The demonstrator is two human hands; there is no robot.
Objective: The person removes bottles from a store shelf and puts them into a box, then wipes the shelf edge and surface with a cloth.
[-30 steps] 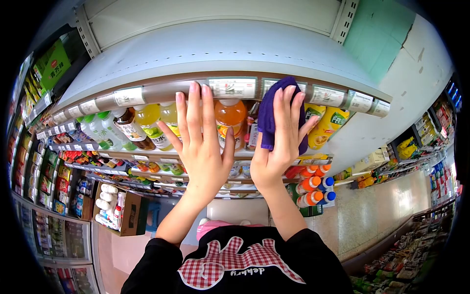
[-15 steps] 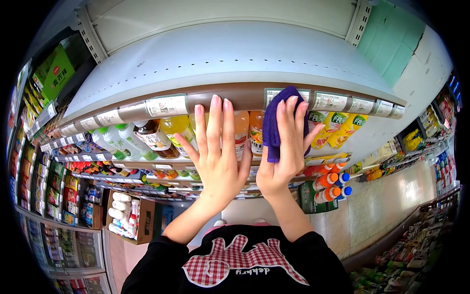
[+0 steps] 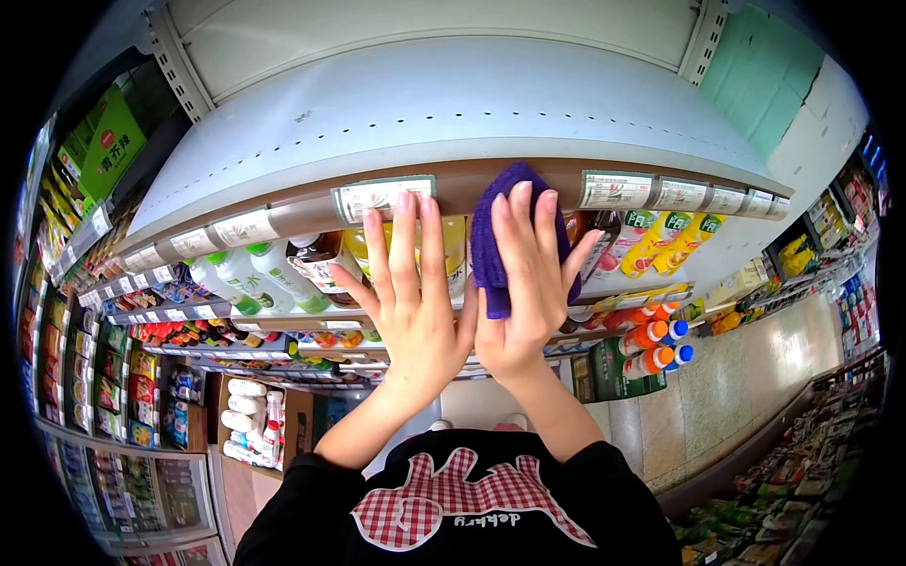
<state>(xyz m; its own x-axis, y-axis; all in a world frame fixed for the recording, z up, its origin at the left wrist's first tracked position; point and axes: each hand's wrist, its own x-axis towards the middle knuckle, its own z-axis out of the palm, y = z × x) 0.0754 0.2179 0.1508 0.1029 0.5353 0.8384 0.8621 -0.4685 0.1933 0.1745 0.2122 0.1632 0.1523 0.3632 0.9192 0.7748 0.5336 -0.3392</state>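
Leftward along the brown front strip (image 3: 462, 184), the right hand (image 3: 524, 316) and its purple cloth (image 3: 491, 250) have slid, baring one white label (image 3: 615, 190) that was partly covered half a second ago. Across went the left hand (image 3: 415, 330) as well, onto another label (image 3: 385, 196). From where I stand I count one cloth, two yellow bottles (image 3: 696, 247) under the shelf's right end, two blue-capped bottles (image 3: 681, 355) lower down, and one open carton (image 3: 298, 420) to the left. Both forearms rise from black sleeves and lean towards each other. The left hand is spread and holds nothing, its back showing, three fingertips at the label, the little finger angled lower. The right lies with fingers stretched over the cloth, against the strip; whether its thumb pinches the fabric, I cannot tell. The two hands are just beside each other.
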